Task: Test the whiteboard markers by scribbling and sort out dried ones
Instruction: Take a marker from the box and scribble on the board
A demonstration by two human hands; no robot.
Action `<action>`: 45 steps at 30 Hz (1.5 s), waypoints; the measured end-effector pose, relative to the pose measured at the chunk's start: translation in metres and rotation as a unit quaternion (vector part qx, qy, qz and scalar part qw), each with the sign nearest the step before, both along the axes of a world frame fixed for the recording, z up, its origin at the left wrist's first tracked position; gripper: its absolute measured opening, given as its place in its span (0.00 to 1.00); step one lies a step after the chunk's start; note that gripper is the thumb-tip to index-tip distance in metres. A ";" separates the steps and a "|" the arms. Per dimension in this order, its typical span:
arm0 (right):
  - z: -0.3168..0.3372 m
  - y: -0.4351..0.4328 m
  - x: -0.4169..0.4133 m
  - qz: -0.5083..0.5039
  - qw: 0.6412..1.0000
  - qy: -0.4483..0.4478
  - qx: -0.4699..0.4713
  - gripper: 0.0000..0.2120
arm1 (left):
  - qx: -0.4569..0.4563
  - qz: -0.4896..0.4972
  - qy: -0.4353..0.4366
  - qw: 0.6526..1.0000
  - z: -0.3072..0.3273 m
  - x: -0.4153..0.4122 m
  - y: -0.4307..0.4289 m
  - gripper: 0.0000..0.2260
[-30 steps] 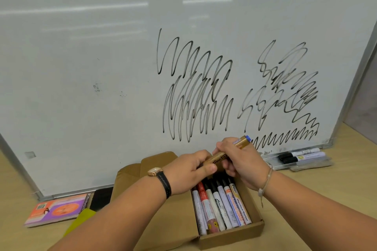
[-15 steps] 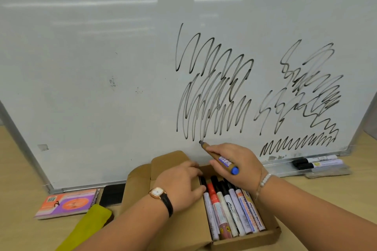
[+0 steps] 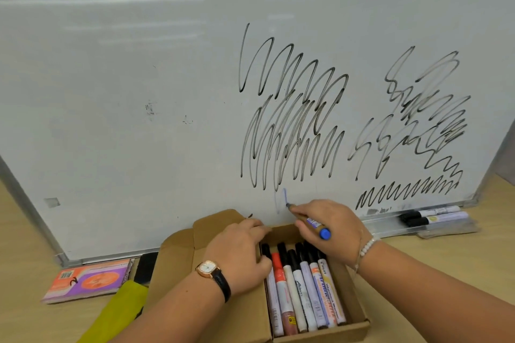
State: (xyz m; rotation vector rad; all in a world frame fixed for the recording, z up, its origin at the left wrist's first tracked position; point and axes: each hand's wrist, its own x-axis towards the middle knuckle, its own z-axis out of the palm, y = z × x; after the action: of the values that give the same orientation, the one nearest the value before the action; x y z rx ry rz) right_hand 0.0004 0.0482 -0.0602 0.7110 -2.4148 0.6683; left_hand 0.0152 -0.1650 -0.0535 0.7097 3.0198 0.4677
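My right hand (image 3: 331, 227) grips a gold-brown marker (image 3: 309, 221) with a blue end, its tip against the whiteboard (image 3: 139, 92) beside a short blue stroke (image 3: 284, 195). Black scribbles (image 3: 292, 125) cover the board's right half. My left hand (image 3: 239, 256), with a watch on its wrist, rests on the open cardboard box (image 3: 320, 334); whether it holds the marker's cap is hidden. Several markers (image 3: 303, 287) lie side by side in the box, most black-capped, one red-capped.
Two black-capped markers (image 3: 432, 217) lie on the board's tray at the right. A purple-and-orange packet (image 3: 89, 280), a black eraser (image 3: 145, 267) and a yellow cloth (image 3: 117, 312) lie on the wooden table left of the box.
My right hand turned the uncapped marker tip-forward, brought it to the board and drew a short blue line. My left hand dropped onto the box.
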 end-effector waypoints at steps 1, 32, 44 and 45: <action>0.002 0.002 -0.001 -0.011 1.000 0.015 -0.020 0.16 | -0.003 0.001 -0.002 1.000 0.001 0.000 0.000 0.27; -0.006 0.041 0.007 -0.076 0.996 0.009 0.040 0.15 | 0.051 -0.074 0.065 0.994 -0.023 -0.029 0.018 0.19; -0.002 0.056 0.006 -0.135 0.989 0.044 0.033 0.16 | -0.006 -0.066 0.054 0.996 -0.017 -0.024 0.020 0.24; -0.002 0.058 0.005 -0.149 0.988 0.041 0.026 0.16 | -0.009 -0.067 0.052 0.996 -0.016 -0.024 0.020 0.24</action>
State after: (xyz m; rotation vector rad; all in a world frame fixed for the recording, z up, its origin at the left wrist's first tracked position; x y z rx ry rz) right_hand 0.0056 0.1058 -0.0624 0.3752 -2.4023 0.4478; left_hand -0.0088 -0.1452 -0.0699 0.9586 3.0396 0.4120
